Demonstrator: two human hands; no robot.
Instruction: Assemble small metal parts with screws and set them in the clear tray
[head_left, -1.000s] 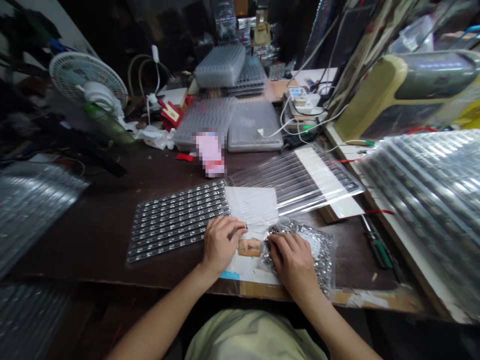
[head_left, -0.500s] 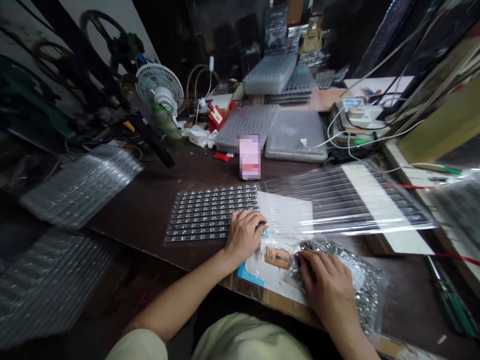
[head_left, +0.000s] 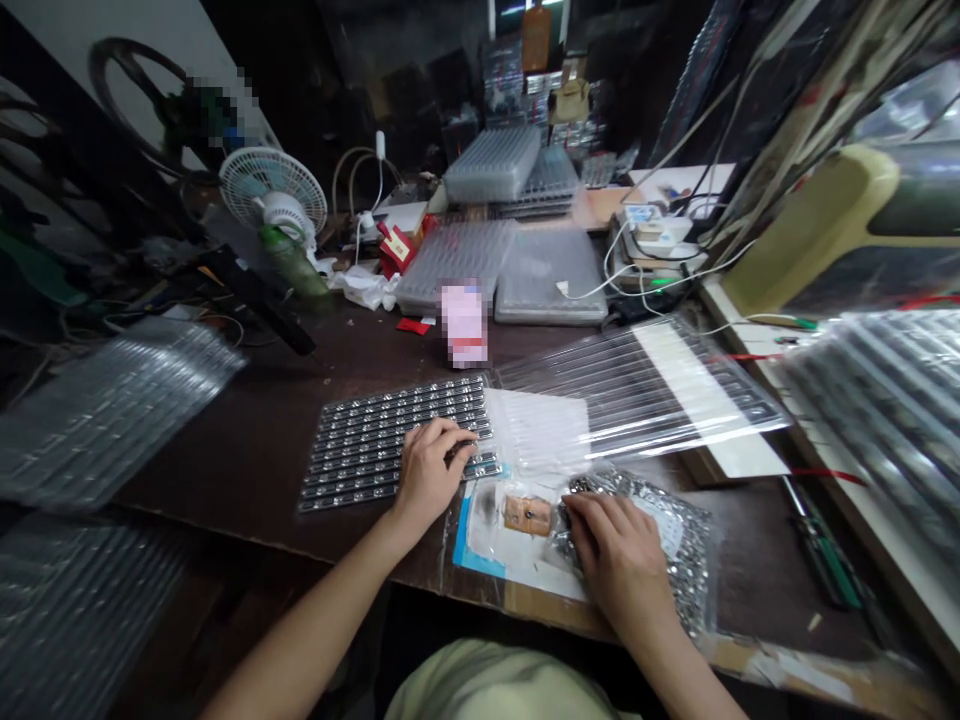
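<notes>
My left hand (head_left: 427, 478) is over the right end of a panel of dark strips (head_left: 356, 435) dotted with shiny metal pieces in rows. Its thumb and fingers are pinched near a strip's end; what sits between them is too small to make out. At the mouth of a clear plastic bag full of small shiny metal parts (head_left: 688, 585) rests my right hand (head_left: 626, 562), fingers bent together, their tips partly hidden. Between the hands lies a small orange-brown block (head_left: 527, 515) on a white sheet (head_left: 551, 578) with a blue edge.
A clear ribbed plastic tray (head_left: 615, 400) lies behind the bag. A phone (head_left: 465, 325) stands at the middle, with stacked plastic trays (head_left: 551, 280) behind. A fan (head_left: 274, 195) is back left; a green-handled tool (head_left: 832, 570) lies right.
The view has shifted, so the bench things appear further left. My left hand has moved from the panel's right edge back over its strips. My right hand stays at the bag.
</notes>
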